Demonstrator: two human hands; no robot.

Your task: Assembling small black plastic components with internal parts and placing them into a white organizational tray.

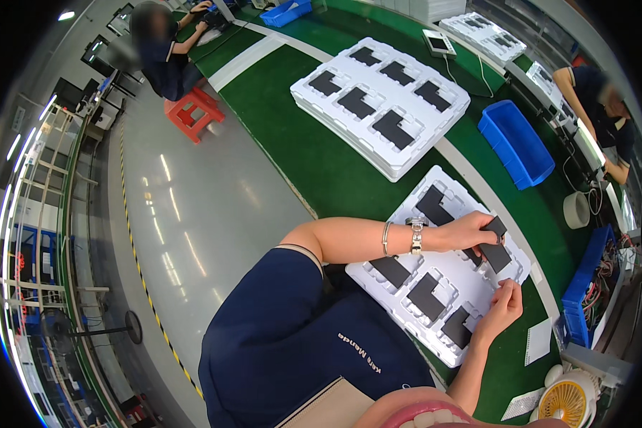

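Observation:
My left hand [467, 232], with a watch and a bangle at its wrist, grips a flat black L-shaped piece [496, 255] raised over the near white moulded tray [471, 289]. Its fingers close on the upper end of the piece. Just below, my right hand [503, 308] is closed with fingertips pinched together over the tray's right side; whether anything small is between them is hidden. Similar black pieces, such as this black piece [428, 296], lie in the tray's recesses. My left forearm passes over part of the tray.
A stack of white trays [349, 132] holding black pieces stands farther back on the green table [264, 118]. To the right are a blue bin [515, 146], a tape roll [576, 210], a blue box of wires [585, 292] and a yellow-and-white fan [565, 405]. Other people work at the far left and right.

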